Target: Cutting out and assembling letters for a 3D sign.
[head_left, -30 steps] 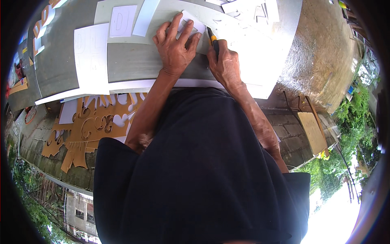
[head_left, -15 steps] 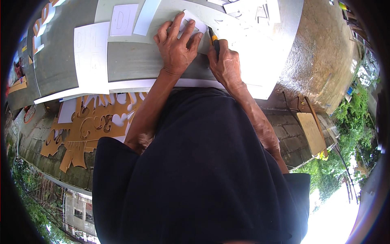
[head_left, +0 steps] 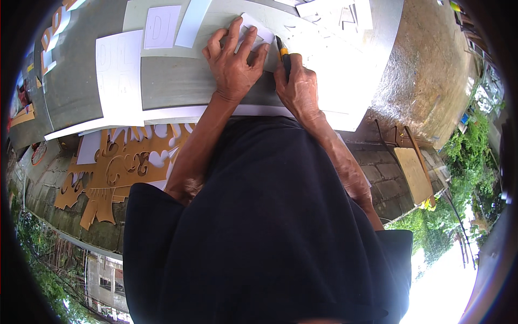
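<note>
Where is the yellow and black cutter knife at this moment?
In the head view, the yellow and black cutter knife sits upper centre, gripped in the right hand, its tip by the small white paper piece that the left hand presses flat.

The knife (head_left: 283,56) is yellow and black, the paper (head_left: 120,75) white, the board (head_left: 178,89) grey, the fretwork (head_left: 121,167) golden-brown with scrolls.

L hand (head_left: 233,65) flat, R hand (head_left: 297,89) fisted.

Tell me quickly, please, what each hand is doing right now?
Left hand: open, pressed flat on the white paper piece.
Right hand: closed around the yellow-black utility knife.
</note>
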Motion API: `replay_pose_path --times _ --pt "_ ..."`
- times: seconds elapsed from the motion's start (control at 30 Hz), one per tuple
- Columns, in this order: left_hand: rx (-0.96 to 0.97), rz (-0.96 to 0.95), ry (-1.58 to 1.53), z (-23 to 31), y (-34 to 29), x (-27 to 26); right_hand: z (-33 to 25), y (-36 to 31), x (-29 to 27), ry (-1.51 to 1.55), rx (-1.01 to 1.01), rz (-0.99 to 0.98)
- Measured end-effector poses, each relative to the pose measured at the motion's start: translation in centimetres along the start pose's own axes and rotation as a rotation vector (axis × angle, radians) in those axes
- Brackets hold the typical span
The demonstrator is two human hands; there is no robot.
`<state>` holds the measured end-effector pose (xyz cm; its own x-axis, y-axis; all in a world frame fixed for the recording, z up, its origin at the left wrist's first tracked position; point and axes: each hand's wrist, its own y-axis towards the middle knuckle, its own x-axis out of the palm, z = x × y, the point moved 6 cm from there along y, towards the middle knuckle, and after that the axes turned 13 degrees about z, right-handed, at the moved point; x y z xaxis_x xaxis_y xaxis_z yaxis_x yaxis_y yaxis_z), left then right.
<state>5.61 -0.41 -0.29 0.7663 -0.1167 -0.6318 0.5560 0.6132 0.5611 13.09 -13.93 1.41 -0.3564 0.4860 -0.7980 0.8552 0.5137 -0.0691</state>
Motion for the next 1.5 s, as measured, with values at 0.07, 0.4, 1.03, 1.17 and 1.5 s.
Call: replay_pose_path --times 0.07,0.4,1.03,1.17,1.5 --pt "-0.003 0.013 -0.013 0.0 0.0 0.2 0.0 -0.1 0.1 0.002 -0.008 0.005" --pt "0.01 0.054 -0.052 -0.1 -0.2 0.3 0.1 -0.1 0.1 -0.007 -0.005 0.034" --pt "0.008 0.052 -0.052 -0.1 -0.4 0.4 -0.3 0.5 0.3 -0.024 0.043 -0.062" --pt "0.011 0.051 -0.021 0.4 0.1 -0.1 -1.1 -0.5 -0.2 -0.092 0.028 -0.086" --pt "-0.195 0.078 -0.179 -1.4 -0.1 -1.2 1.4 0.8 -4.2 -0.193 0.081 0.082"
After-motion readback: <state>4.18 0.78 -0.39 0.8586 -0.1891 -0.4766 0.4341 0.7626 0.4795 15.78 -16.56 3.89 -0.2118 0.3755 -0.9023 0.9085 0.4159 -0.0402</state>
